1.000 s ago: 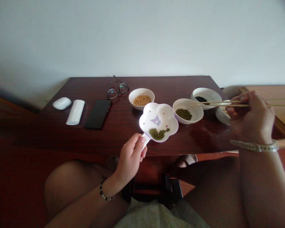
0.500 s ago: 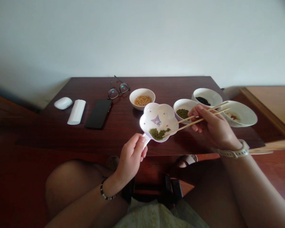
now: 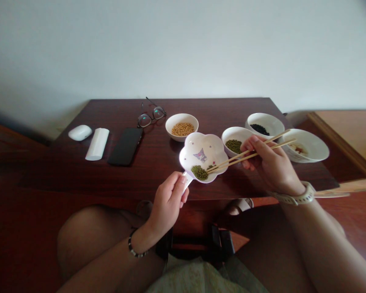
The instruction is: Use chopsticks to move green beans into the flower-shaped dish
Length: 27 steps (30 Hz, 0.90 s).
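My left hand is closed around the white handle of a flower-shaped bowl, which has a cartoon figure printed inside. Green mung beans lie in a heap at its near side, with a few more to the right. Between the fingers of my right hand is a pair of wooden chopsticks; their tips are close together inside the bowl, at the beans. Just behind that hand stands a small white bowl of mung beans, partly hidden by the fingers.
A white bowl of yellow soybeans stands behind the flower bowl. At right are a bowl of black beans and a larger bowl with a little something inside. Glasses, a black phone, a white cylinder and a white rounded object lie left.
The chopstick tips have come together and moved left towards the main heap of mung beans, which is now more compact. My left hand has stayed on the handle.
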{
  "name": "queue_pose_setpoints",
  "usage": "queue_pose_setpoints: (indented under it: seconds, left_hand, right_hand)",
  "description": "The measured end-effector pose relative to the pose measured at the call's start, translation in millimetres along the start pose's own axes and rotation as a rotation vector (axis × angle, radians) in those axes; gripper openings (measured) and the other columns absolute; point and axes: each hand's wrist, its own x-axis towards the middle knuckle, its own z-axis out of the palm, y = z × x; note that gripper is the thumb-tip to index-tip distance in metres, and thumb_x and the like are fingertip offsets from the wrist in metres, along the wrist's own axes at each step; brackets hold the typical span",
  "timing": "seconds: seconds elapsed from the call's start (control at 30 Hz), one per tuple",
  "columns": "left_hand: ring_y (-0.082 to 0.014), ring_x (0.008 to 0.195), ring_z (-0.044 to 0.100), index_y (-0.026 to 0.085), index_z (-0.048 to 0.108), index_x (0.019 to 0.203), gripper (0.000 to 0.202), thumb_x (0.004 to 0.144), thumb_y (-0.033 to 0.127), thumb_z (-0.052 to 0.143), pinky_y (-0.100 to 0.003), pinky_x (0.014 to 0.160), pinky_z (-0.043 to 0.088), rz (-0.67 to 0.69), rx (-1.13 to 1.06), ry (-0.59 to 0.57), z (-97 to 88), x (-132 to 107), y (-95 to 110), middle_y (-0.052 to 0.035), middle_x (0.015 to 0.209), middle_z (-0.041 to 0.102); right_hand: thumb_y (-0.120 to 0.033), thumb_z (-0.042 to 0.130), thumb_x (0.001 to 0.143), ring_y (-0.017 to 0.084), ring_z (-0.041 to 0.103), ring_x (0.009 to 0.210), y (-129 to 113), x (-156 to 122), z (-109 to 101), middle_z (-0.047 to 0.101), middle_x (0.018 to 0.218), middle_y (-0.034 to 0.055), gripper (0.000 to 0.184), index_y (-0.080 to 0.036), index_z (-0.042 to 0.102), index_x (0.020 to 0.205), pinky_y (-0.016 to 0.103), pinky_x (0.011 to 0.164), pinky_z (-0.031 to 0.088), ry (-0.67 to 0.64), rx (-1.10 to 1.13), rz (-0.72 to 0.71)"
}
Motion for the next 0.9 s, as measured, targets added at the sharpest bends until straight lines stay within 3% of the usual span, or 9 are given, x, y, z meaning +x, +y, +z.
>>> queue_pose_setpoints:
  seconds: [0.5, 0.7, 0.9]
  left_hand:
    - [-0.0087, 0.051, 0.044, 0.021, 0.047, 0.079, 0.04, 0.113, 0.041, 0.045, -0.024, 0.054, 0.036, -0.003, -0.014, -0.002, 0.5, -0.7, 0.7, 0.0069, 0.06, 0.048]
    - [-0.0087, 0.05, 0.044, 0.021, 0.049, 0.08, 0.039, 0.113, 0.041, 0.045, -0.024, 0.052, 0.035, -0.009, -0.012, 0.001, 0.8, -0.6, -0.2, 0.0069, 0.06, 0.048]
    - [-0.0091, 0.051, 0.045, 0.021, 0.05, 0.081, 0.039, 0.113, 0.042, 0.045, -0.024, 0.052, 0.036, -0.015, -0.007, 0.007, 1.2, -0.2, -0.7, 0.0066, 0.06, 0.048]
  right_hand:
    - [-0.039, 0.068, 0.101, 0.008, 0.056, 0.053, -3.7, 0.3, -0.9, 0.054, 0.078, -0.0003, 0.033, -0.02, 0.056, 0.078, 0.02, 0.044, 0.039, 0.05, 0.099, 0.013]
    - [-0.04, 0.064, 0.103, 0.007, 0.054, 0.051, -4.2, -2.9, 0.6, 0.055, 0.079, -0.0004, 0.03, -0.02, 0.059, 0.082, 0.02, 0.04, 0.036, -0.012, 0.033, 0.014]
    - [-0.045, 0.062, 0.105, 0.009, 0.057, 0.053, -1.0, -6.0, 5.7, 0.055, 0.077, -0.0002, 0.034, -0.02, 0.059, 0.082, 0.021, 0.043, 0.041, -0.078, -0.006, 0.028]
